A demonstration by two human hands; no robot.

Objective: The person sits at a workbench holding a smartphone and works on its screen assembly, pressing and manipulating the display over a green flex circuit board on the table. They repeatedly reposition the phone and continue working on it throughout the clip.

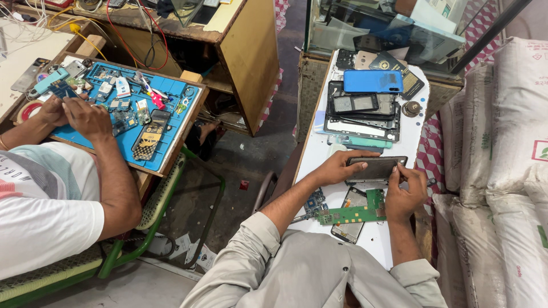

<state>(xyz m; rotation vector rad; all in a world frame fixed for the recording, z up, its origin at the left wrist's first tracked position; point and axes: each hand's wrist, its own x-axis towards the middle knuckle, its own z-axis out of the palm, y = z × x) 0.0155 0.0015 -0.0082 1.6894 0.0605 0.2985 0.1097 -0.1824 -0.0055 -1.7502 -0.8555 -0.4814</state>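
Both hands gripping a dark phone [377,169] over white tabletop [319,145], left hand [337,168] fingers wrapping its end, right hand [404,191] fingers pinching opposite edge, green circuit board [357,212] lying beneath, white sacks [502,142] stacking along the right.

Phone [376,169]: glossy dark glass face. Circuit board [357,213]: matt green. Tabletop [319,149]: smooth white laminate. Sacks [516,142]: woven plastic. Neighbouring mat [128,142]: matt blue rubber.
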